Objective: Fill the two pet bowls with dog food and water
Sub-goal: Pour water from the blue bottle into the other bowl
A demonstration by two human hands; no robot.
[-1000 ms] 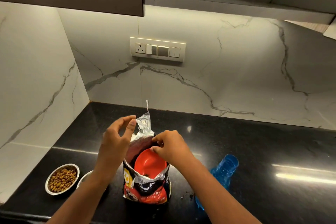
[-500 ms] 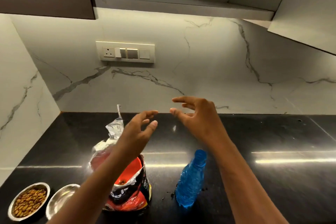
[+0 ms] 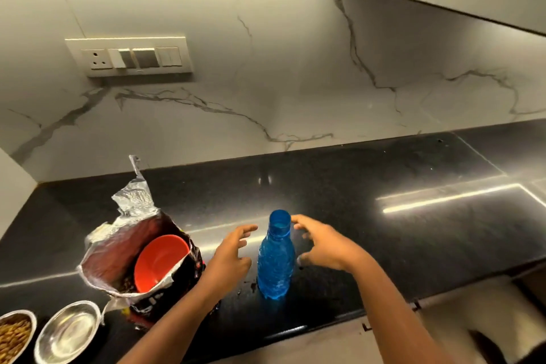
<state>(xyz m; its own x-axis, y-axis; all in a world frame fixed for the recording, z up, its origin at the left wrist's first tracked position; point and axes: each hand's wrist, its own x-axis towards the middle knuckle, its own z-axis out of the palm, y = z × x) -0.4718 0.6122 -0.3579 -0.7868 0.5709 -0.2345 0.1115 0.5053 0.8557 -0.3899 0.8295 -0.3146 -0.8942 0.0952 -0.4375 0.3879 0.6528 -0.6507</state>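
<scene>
- On the black desk [image 3: 339, 186] I see a blue bottle [image 3: 276, 257] standing up straight, with no cap on its top.
- My left hand [image 3: 229, 260] is just left of the bottle, fingers spread and loose. It holds nothing and does not touch the bottle.
- My right hand [image 3: 323, 245] is just right of the bottle, fingers spread and bent a little. I see a small gap, so it holds nothing too.
- The two hands are apart, with the bottle between them.
- The dog food bag [image 3: 141, 263] stands to the left of my left hand. Its top is torn open and the inside is shiny silver.
- A red scoop [image 3: 159, 261] sits inside the bag, tilted.
- The bag has white letters on black and red, but my arm hides part of them and I cannot read the words.
- A steel bowl with brown dog food [image 3: 14, 334] is at the bottom left edge.
- Just beside it is a second steel bowl [image 3: 69, 331], shiny inside, with no food in it.
- Small dark bits lie on the desk near the foot of the bottle.
- A switch board [image 3: 130, 56] with a plug hole is on the white marble wall [image 3: 295, 68].
</scene>
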